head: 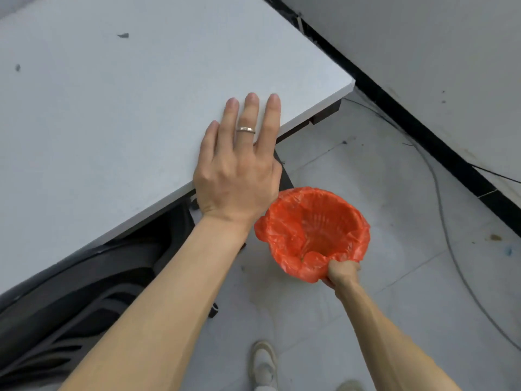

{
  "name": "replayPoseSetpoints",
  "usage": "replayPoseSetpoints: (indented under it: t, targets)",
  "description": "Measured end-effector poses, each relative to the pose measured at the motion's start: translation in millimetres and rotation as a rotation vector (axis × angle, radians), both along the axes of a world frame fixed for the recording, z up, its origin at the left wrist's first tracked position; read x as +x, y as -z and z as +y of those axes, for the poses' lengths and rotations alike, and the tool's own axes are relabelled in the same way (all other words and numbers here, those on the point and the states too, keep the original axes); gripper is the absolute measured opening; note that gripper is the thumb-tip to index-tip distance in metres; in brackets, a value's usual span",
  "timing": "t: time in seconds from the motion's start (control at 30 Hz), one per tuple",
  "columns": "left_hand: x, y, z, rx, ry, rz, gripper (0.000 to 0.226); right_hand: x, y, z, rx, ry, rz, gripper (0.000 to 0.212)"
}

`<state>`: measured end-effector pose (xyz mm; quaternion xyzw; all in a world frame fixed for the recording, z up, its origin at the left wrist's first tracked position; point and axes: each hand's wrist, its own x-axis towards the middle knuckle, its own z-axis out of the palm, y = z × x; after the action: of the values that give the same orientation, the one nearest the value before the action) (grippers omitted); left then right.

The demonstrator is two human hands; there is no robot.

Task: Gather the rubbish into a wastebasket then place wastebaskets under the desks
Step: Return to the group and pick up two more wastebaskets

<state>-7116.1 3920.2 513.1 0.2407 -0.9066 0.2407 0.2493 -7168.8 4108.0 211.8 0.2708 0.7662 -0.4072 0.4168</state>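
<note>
A wastebasket [313, 230] lined with an orange-red plastic bag stands low over the tiled floor, just right of the white desk's [112, 122] front edge. My right hand [342, 273] grips its near rim, fingers closed on the bag and rim. The basket's inside looks empty apart from the crumpled liner. My left hand [239, 162] lies flat on the desk's edge near its right corner, fingers spread and a ring on one finger, holding nothing.
A black office chair [84, 292] sits tucked under the desk at lower left. A black skirting strip [423, 131] and a wall run along the right. Thin cables [448, 221] trail across the floor. My shoes [263, 365] show at the bottom.
</note>
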Motion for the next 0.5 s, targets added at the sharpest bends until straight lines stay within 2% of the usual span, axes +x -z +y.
replayPoseSetpoints:
  t: [0.13, 0.27, 0.37, 0.5]
  targets:
    - [-5.3, 1.5, 2.5, 0.014, -0.009, 0.031, 0.062, -9.2, 13.6, -26.5, -0.091, 0.129, -0.042, 0.071]
    - [-3.2, 2.1, 1.5, 0.032, -0.003, 0.096, 0.063, -15.8, 38.4, -32.9, -0.100, 0.209, -0.116, 0.056]
    - [-5.6, 2.1, 6.9, 0.048, -0.007, 0.119, 0.063, -14.9, 42.8, -30.4, -0.109, 0.354, -0.139, 0.060]
    - [-7.6, -0.6, 10.5, 0.100, -0.036, 0.136, 0.065, -8.3, 54.9, -21.6, -0.074, 0.322, -0.124, 0.075]
